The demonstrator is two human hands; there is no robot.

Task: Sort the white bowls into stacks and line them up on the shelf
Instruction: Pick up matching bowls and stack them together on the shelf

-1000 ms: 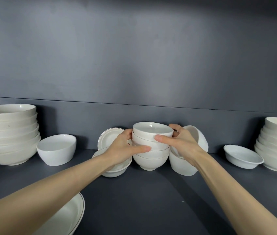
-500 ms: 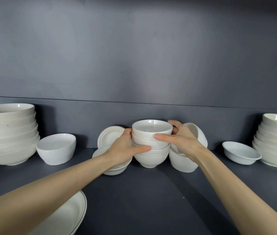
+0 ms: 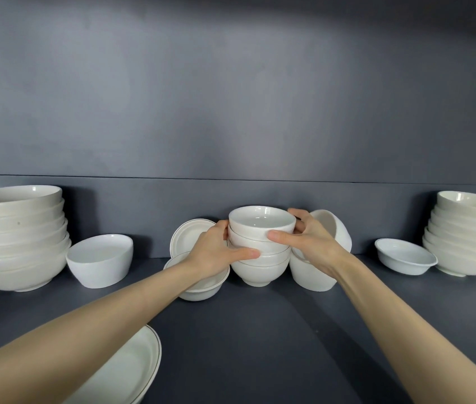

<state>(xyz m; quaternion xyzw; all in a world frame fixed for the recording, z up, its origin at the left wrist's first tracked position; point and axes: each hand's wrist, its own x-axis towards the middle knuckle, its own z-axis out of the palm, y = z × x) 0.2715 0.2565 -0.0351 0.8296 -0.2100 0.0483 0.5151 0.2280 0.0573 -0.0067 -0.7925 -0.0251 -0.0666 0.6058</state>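
A stack of several small white bowls (image 3: 260, 265) stands at the middle back of the grey shelf (image 3: 245, 345). My left hand (image 3: 216, 252) grips the stack from its left side, thumb across the front. My right hand (image 3: 312, 240) grips it from the right, thumb on the top bowl's rim. Behind my right hand sits a deep white bowl (image 3: 309, 275) with another bowl (image 3: 336, 228) tilted in it. Under my left wrist lies a shallow rimmed bowl (image 3: 201, 287), and a small plate (image 3: 187, 234) leans on the back wall.
A tall stack of large bowls (image 3: 18, 240) fills the left end, with a single white bowl (image 3: 99, 259) beside it. At the right end stand another large stack (image 3: 464, 237) and a shallow bowl (image 3: 404, 256). A big rimmed dish (image 3: 126, 371) lies at the front left.
Both hands keep hold of the small stack, which sits almost in the same spot. The view has shifted slightly.
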